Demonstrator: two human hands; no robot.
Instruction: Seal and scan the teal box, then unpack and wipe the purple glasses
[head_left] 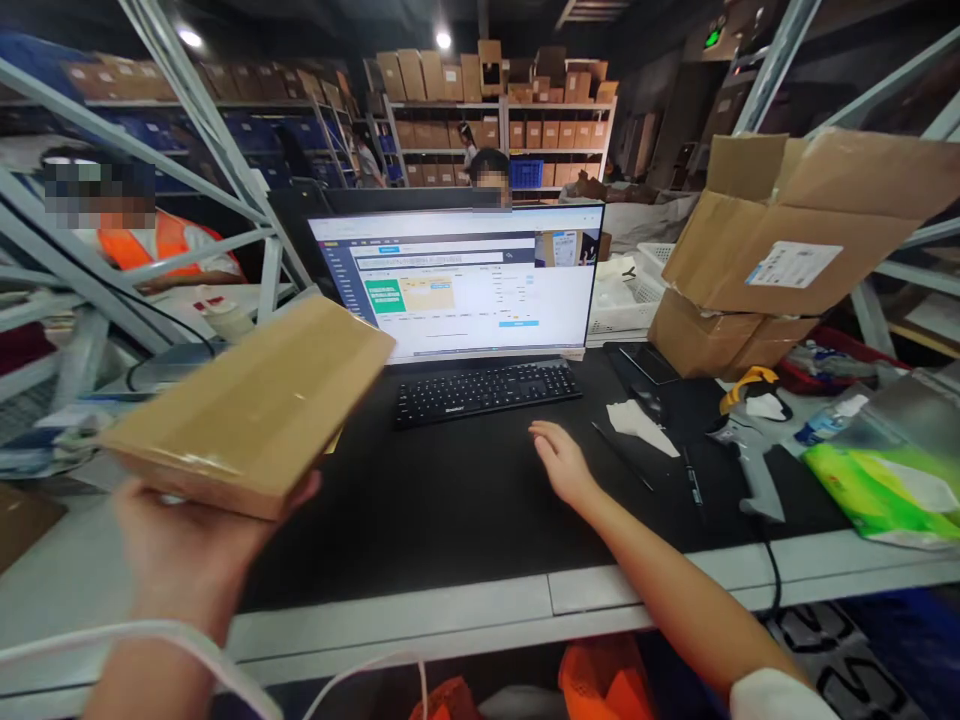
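A flat cardboard box, shiny with clear tape, rests tilted in my left hand, raised above the left side of the desk. My palm is under its near side and my fingers wrap round its edge. My right hand holds nothing; its fingers stretch out low over the black mat. Just beyond it lies a black keyboard, in front of a lit monitor. A thin black pen is to the right of that hand, near a scrap of white paper and a mouse.
A grey barcode scanner, a yellow tape roll, a spray bottle and a green packet occupy the right side. An opened carton sits on another box. Metal frame bars rise at left. Co-workers are beyond.
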